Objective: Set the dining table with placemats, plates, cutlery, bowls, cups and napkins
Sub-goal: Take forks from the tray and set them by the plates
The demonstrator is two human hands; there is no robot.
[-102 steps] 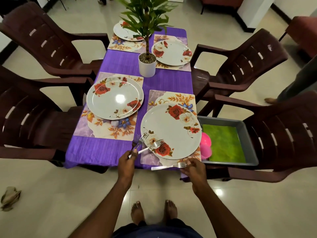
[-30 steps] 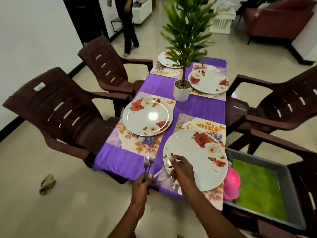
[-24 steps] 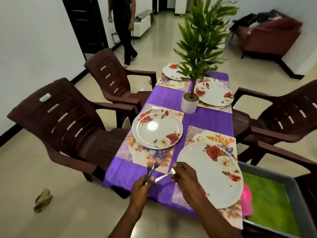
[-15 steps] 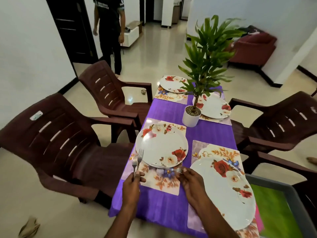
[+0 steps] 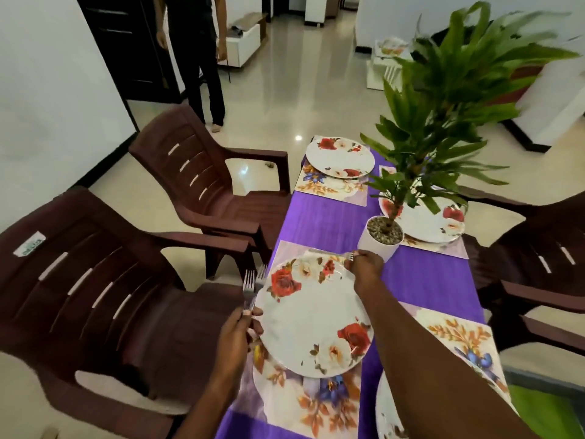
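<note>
Right hand extended, pinching fork.

We see two bare forearms, no sleeves reaching the wrists. Left hand and right hand carry no rings, watch, gloves or bands that we can make out. Short, pale fingernails show on both.
</note>
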